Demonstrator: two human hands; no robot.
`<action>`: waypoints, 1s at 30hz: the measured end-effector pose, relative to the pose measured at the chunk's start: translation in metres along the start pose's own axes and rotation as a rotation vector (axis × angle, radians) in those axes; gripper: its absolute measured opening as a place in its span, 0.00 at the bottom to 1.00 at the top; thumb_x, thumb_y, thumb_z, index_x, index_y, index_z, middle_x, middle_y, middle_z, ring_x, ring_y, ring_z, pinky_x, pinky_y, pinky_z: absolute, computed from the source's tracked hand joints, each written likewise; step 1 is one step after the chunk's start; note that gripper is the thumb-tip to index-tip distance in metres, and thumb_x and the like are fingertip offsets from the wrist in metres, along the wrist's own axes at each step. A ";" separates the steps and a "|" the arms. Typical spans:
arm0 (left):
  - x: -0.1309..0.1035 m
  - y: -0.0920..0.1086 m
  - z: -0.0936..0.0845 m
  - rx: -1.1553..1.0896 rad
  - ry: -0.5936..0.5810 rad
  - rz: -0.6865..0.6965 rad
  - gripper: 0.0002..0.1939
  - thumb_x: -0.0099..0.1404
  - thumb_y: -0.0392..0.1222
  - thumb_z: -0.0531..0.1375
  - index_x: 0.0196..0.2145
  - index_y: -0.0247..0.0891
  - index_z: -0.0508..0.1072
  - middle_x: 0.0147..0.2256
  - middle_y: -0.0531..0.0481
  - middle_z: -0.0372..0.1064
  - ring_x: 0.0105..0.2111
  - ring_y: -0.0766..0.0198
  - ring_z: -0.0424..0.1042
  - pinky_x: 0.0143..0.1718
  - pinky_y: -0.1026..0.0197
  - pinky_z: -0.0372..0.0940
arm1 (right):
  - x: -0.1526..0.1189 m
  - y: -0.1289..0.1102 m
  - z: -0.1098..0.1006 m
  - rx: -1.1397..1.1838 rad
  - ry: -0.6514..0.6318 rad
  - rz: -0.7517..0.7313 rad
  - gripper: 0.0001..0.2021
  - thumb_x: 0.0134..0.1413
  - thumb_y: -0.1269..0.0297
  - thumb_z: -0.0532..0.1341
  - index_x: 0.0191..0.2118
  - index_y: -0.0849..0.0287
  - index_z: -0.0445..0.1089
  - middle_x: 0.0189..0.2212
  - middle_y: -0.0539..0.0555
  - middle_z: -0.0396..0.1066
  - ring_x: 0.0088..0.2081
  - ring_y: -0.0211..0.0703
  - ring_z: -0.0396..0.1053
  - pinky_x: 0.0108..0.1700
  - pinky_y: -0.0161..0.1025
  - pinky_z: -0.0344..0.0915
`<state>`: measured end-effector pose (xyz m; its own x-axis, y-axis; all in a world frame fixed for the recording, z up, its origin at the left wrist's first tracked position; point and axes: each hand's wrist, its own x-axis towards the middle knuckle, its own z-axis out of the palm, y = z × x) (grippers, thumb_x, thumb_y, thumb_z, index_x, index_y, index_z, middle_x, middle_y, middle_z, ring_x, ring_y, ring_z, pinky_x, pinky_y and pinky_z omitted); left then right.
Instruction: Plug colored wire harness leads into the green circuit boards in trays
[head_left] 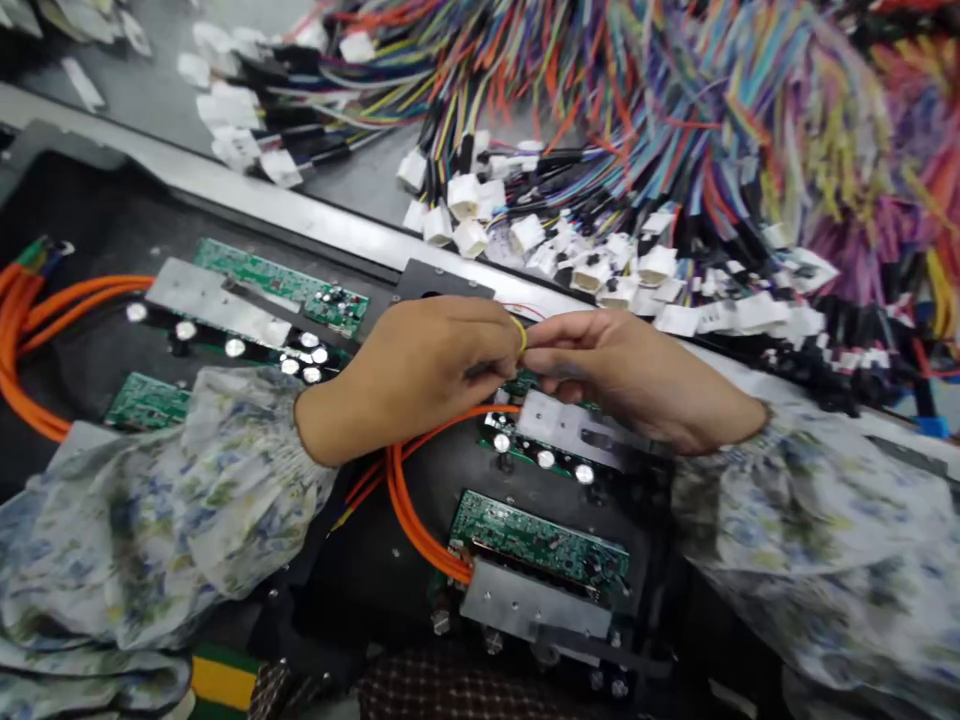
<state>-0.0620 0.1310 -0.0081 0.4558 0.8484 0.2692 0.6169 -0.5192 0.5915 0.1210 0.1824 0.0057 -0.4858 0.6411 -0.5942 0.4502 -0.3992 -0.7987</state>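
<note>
Both hands meet above the right-hand circuit assembly. My left hand (pixel 427 370) is closed, its thumb and forefinger pinching a small curved yellow piece (pixel 519 336) that looks like a sleeve or a bit of wire. From the other side my right hand (pixel 622 365) pinches at the same spot, fingertips touching it. A thin red wire shows just behind the fingertips. Below lie a metal heat sink (pixel 570 425) with round capacitors and a green circuit board (pixel 540 535). Orange cables (pixel 412 520) curve up from the lower board, passing under my left wrist.
Another board assembly (pixel 277 275) with thick orange cables (pixel 15 330) sits at the left in the black tray (pixel 97 215). Beyond a silver rail (pixel 300 215), many coloured wire harnesses (pixel 630 90) with white connectors (pixel 465 195) are heaped along the back.
</note>
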 end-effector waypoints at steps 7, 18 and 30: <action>0.008 0.000 -0.001 0.240 -0.229 -0.142 0.04 0.61 0.35 0.60 0.31 0.39 0.76 0.36 0.52 0.75 0.39 0.57 0.73 0.40 0.56 0.68 | 0.005 0.007 -0.004 -0.035 0.102 -0.067 0.12 0.30 0.60 0.73 0.22 0.57 0.72 0.19 0.46 0.71 0.20 0.30 0.64 0.22 0.30 0.62; 0.016 0.001 0.000 0.442 -0.575 -0.248 0.08 0.65 0.31 0.54 0.35 0.34 0.74 0.39 0.46 0.71 0.50 0.50 0.71 0.49 0.46 0.68 | 0.006 0.024 -0.009 -0.588 0.219 -0.258 0.09 0.44 0.56 0.66 0.26 0.56 0.77 0.19 0.49 0.72 0.18 0.32 0.62 0.17 0.31 0.55; 0.014 0.002 0.000 0.503 -0.579 -0.216 0.10 0.67 0.36 0.55 0.42 0.31 0.75 0.44 0.42 0.71 0.50 0.44 0.67 0.48 0.45 0.67 | 0.001 0.029 -0.009 -0.774 0.257 -0.454 0.06 0.50 0.60 0.65 0.29 0.54 0.78 0.21 0.46 0.75 0.18 0.30 0.65 0.19 0.29 0.56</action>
<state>-0.0549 0.1421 -0.0031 0.4690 0.8186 -0.3316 0.8823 -0.4510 0.1345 0.1403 0.1778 -0.0172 -0.5986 0.7908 -0.1280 0.6767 0.4136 -0.6092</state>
